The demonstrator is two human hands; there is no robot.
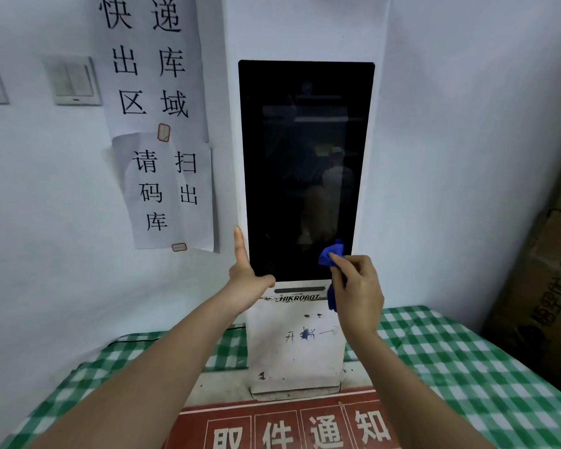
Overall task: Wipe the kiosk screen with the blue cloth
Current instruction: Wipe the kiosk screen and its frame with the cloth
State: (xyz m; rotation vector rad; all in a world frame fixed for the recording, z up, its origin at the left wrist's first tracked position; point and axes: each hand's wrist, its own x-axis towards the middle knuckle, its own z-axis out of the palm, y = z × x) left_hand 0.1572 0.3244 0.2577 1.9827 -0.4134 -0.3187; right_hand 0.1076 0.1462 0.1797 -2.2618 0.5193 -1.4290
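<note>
A tall white kiosk (pixel 292 348) stands on the table against the wall, with a dark black screen (pixel 305 163) that reflects the room. My right hand (pixel 357 286) grips a crumpled blue cloth (pixel 329 256) and holds it against the screen's lower right corner; a tail of the cloth hangs below the hand. My left hand (pixel 245 270) rests on the kiosk's lower left edge, fingers straight along the side and the thumb across the screen's bottom rim.
A green and white checked tablecloth (pixel 467 367) covers the table. A red notice sign (pixel 289 426) lies in front of the kiosk. Paper signs (pixel 162 140) and light switches (pixel 73 81) hang on the left wall. Cardboard boxes (pixel 544 286) stand at the right.
</note>
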